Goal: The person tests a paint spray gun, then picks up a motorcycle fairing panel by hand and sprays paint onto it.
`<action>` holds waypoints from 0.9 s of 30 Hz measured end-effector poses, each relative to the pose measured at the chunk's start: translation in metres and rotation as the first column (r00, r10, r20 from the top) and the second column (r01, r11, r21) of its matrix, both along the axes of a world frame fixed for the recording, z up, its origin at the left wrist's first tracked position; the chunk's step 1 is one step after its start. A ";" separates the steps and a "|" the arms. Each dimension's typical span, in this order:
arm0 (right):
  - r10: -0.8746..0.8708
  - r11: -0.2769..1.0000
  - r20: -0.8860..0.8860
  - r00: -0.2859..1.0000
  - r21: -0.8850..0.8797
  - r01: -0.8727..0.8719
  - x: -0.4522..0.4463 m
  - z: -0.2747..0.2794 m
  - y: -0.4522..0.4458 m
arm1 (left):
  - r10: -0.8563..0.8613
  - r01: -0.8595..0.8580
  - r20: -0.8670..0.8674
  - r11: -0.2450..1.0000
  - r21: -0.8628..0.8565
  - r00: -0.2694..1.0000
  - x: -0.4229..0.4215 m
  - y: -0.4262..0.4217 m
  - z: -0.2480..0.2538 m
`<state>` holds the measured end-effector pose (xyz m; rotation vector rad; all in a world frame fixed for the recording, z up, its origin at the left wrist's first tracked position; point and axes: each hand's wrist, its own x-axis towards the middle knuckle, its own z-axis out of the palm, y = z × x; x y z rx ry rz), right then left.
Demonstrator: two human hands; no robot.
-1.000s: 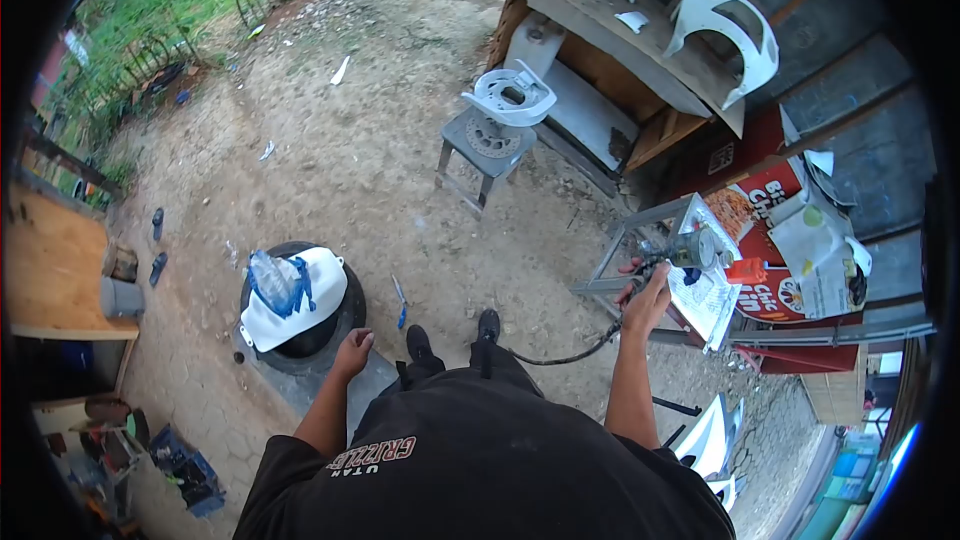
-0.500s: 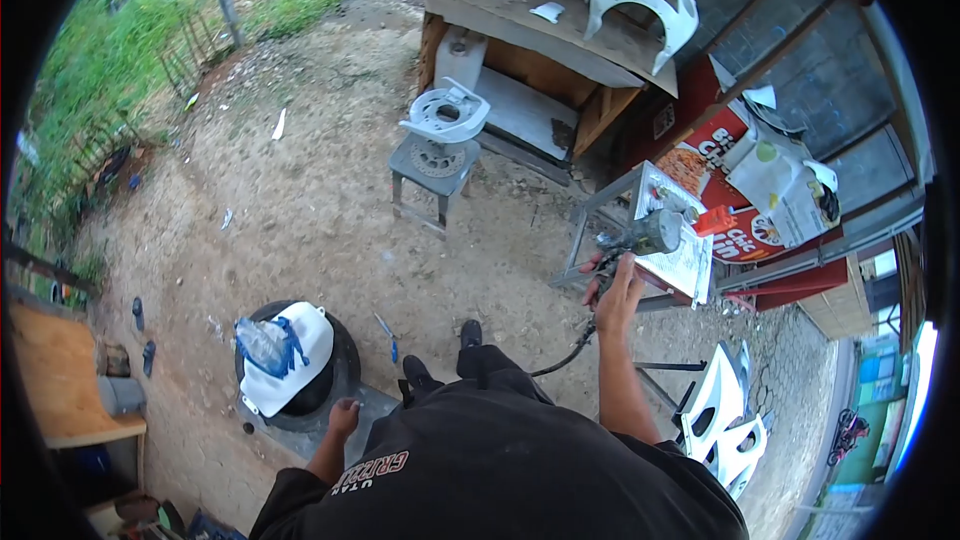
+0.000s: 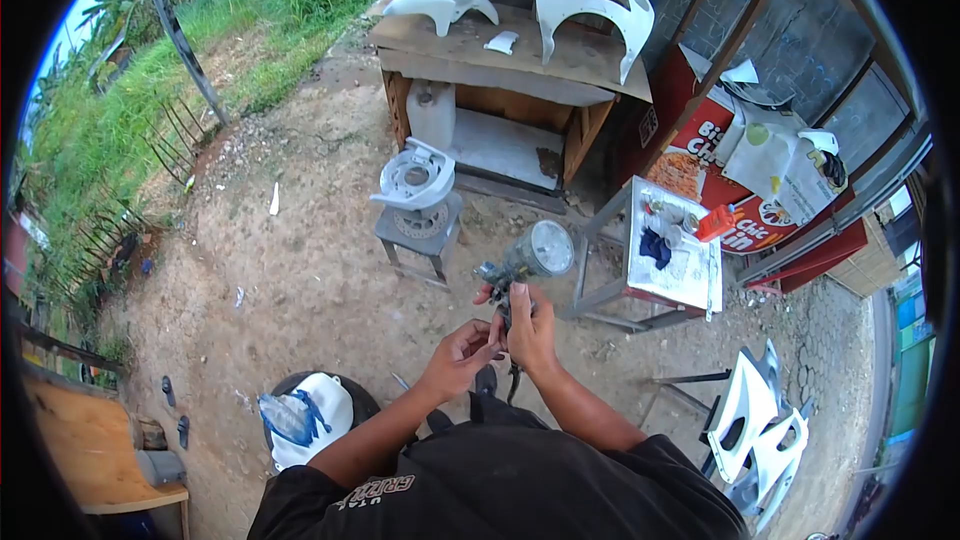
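Observation:
A spray gun (image 3: 508,285) with a round, clear-sided cup hangs upright in front of my body, its hose running down toward my feet. My right hand (image 3: 530,328) is wrapped round its handle. Beside it, my left hand (image 3: 468,355) has its fingers drawn together at the lower part of the gun; whether they pinch a small part of it is too small to tell. Beyond the gun, a white ring-shaped part (image 3: 414,178) rests on a small grey stool (image 3: 425,230).
White curved panels (image 3: 600,5) lie on a wooden bench (image 3: 500,65). A small table (image 3: 680,260) at the right holds jars, a dark cloth and a red bottle (image 3: 716,223). White fairings (image 3: 750,415) stand lower right. Lower left, a white panel (image 3: 335,410) rests on a black tire.
The spray gun has moved left from beside the small table to in front of my body, in my right hand. My left hand has come up from my side to meet it.

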<state>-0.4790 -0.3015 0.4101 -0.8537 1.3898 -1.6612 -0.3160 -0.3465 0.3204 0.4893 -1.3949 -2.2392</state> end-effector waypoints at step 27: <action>-0.103 0.989 0.004 0.995 0.110 0.102 -0.096 -0.070 -0.063 | -0.256 0.335 0.410 0.933 -0.134 0.876 -0.098 -0.101 -0.034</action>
